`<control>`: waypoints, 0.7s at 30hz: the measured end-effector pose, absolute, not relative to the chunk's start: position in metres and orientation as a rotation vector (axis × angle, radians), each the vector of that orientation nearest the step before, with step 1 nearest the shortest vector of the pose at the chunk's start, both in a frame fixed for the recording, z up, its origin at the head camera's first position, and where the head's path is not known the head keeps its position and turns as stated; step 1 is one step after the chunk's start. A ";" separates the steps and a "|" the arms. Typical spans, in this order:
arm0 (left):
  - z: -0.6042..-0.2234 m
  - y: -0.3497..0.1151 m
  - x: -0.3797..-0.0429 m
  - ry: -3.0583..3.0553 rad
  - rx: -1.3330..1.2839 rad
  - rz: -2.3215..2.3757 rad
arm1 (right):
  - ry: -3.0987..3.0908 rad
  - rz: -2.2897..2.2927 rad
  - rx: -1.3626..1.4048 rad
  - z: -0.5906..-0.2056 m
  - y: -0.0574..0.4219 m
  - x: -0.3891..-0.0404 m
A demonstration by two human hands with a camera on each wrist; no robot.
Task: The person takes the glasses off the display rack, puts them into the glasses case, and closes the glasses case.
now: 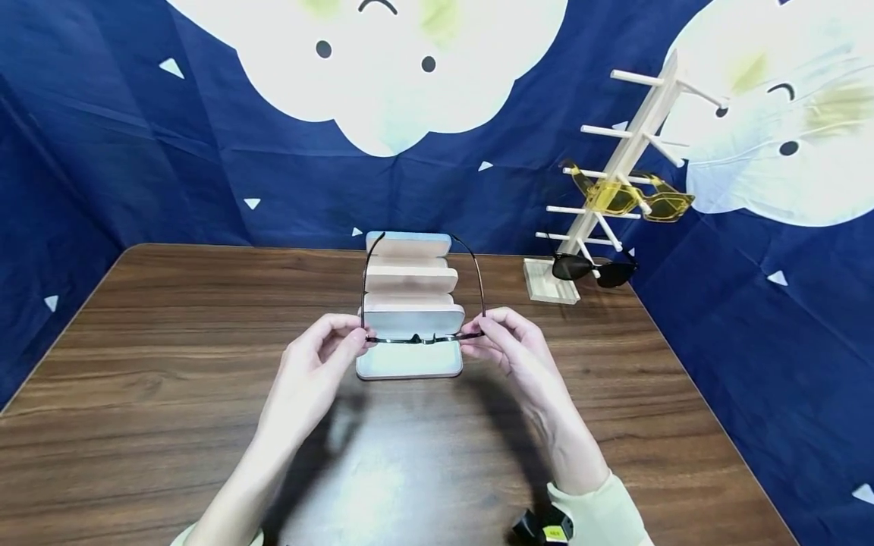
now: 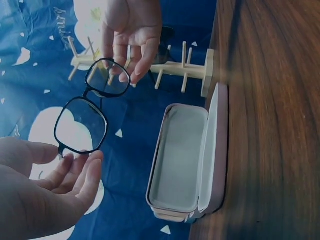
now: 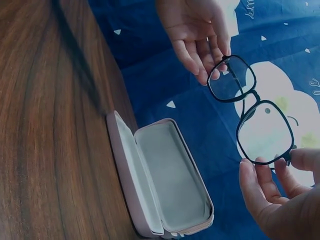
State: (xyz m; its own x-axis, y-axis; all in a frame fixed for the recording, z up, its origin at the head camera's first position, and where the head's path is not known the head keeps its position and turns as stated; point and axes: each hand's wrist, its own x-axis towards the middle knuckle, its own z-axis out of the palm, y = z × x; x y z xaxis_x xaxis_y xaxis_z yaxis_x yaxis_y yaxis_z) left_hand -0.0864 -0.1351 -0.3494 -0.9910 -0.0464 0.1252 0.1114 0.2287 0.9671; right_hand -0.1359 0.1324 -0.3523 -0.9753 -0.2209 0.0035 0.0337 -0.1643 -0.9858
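Both forearms (image 1: pixel 253 470) reach in from the near side, hands angled toward each other. Left hand (image 1: pixel 315 362): grip clamped on the left end of the black-framed glasses (image 1: pixel 416 340), thumb against fingertips. Right hand (image 1: pixel 520 355): matching pinch on the right end. Glasses are held in the air above the open case (image 1: pixel 410 364), temples unfolded, pointing far. Case sits mid-counter (image 1: pixel 171 341); display stand (image 1: pixel 645 125) with sunglasses (image 1: pixel 617 199), far right.
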 end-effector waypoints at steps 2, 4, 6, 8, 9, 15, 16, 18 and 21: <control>-0.349 -0.133 -0.085 -2.356 -0.071 -1.885 | 1.919 -2.278 -0.188 -0.352 0.133 -0.135; -0.348 -0.132 -0.084 -2.358 -0.077 -1.890 | 1.926 -2.284 -0.162 -0.352 0.134 -0.134; -0.348 -0.131 -0.084 -2.354 -0.080 -1.896 | 1.933 -2.278 -0.151 -0.352 0.134 -0.134; -0.348 -0.131 -0.084 -2.352 -0.078 -1.889 | 1.929 -2.274 -0.153 -0.352 0.134 -0.134; -0.349 -0.132 -0.085 -2.348 -0.076 -1.887 | 1.929 -2.272 -0.158 -0.351 0.133 -0.135; -0.351 -0.131 -0.092 -2.280 -0.100 -1.912 | 1.952 -2.268 -0.200 -0.348 0.133 -0.140; -0.351 -0.131 -0.093 -2.273 -0.103 -1.914 | 1.954 -2.267 -0.202 -0.348 0.133 -0.140; -0.353 -0.130 -0.093 -2.272 -0.096 -1.911 | 1.956 -2.268 -0.200 -0.348 0.133 -0.141; -0.355 -0.129 -0.091 -2.281 -0.069 -1.902 | 1.952 -2.260 -0.197 -0.350 0.133 -0.141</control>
